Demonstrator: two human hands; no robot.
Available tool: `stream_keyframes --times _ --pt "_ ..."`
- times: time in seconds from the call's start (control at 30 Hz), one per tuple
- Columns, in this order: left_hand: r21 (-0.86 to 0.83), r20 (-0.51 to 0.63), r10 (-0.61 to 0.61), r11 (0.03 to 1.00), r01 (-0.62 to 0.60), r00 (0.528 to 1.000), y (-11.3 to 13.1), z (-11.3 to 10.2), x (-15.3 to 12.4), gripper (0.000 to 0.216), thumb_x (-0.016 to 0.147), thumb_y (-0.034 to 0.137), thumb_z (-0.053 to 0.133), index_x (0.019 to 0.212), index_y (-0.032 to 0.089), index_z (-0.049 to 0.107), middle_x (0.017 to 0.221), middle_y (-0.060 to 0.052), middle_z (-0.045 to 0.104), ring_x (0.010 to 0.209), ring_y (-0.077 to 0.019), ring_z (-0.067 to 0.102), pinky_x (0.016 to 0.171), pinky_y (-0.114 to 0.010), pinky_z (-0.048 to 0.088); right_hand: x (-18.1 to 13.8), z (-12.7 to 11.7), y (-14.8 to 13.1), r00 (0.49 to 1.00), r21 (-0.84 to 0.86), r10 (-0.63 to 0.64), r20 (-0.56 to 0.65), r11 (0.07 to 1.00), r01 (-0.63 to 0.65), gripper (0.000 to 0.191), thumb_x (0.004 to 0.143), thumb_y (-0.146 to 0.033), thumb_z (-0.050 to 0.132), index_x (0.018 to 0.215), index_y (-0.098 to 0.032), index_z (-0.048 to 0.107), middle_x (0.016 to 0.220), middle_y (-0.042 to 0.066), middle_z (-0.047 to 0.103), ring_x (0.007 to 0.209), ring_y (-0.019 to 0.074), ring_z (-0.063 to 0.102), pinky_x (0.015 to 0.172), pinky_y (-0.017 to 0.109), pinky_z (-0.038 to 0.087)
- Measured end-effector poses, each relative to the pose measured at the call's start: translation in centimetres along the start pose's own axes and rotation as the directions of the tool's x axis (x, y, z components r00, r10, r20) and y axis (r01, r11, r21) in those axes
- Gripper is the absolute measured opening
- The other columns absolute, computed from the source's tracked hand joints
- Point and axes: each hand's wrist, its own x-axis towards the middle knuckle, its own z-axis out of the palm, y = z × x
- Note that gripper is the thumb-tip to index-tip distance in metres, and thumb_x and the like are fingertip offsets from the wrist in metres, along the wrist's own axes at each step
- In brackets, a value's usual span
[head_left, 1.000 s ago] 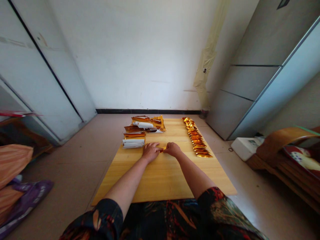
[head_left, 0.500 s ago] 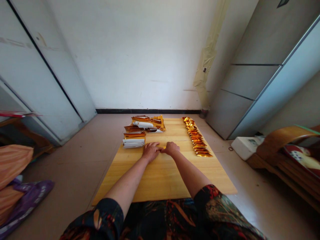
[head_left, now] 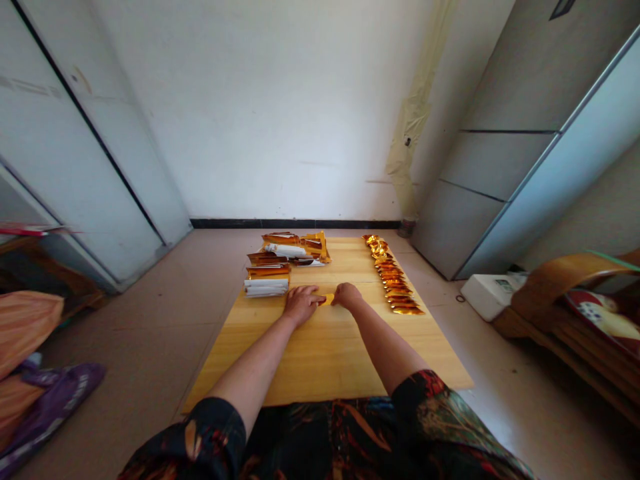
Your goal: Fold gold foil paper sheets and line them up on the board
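Between my hands lies a small piece of gold foil paper [head_left: 327, 300], low on the wooden table; much of it is hidden by my fingers. My left hand [head_left: 302, 305] rests palm down on its left part, pressing it against the tabletop. At its right end my right hand [head_left: 348, 295] is closed, fingertips pinching the edge. A row of folded gold foil pieces [head_left: 397, 283] runs down the right side of the table. To the left of my hands stand stacks of foil sheets [head_left: 268, 272], with a white-sided stack [head_left: 266, 287] nearest.
A larger heap of gold foil packs [head_left: 295, 247] occupies the table's [head_left: 320, 367] far left. Behind is a white wall [head_left: 280, 120]. A grey refrigerator [head_left: 480, 160] and a wooden seat [head_left: 565, 320] stand right; a purple bag [head_left: 60, 400] lies left.
My right hand has shifted slightly right, away from my left, and more of the gold foil paper shows between them. My left hand stays nearly in place.
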Motion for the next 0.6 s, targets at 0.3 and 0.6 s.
stream_keyframes --times 0.3,0.6 --pt "-0.01 0.009 -0.005 1.0 0.005 1.0 -0.2 -0.2 0.0 0.033 0.085 0.024 0.049 0.105 0.044 0.067 0.132 0.008 0.054 0.121 -0.0192 0.045 0.104 -0.039 0.03 -0.5 -0.9 0.6 0.999 0.035 0.044 0.024 0.998 -0.045 0.029 0.065 -0.026 0.075 0.093 -0.023 0.072 0.095 0.003 0.071 0.086 0.0175 0.065 0.066 0.019 0.046" --pt "-0.013 0.015 -0.009 1.0 0.01 1.0 -0.2 -0.1 0.1 0.033 0.084 0.025 0.049 0.106 0.044 0.066 0.132 0.007 0.054 0.121 -0.0197 0.045 0.104 -0.04 0.03 -0.7 -1.4 2.5 0.997 0.093 0.078 -0.001 0.993 -0.078 0.024 0.063 -0.022 0.074 0.087 -0.021 0.073 0.09 0.003 0.072 0.082 0.0171 0.065 0.062 0.018 0.044"
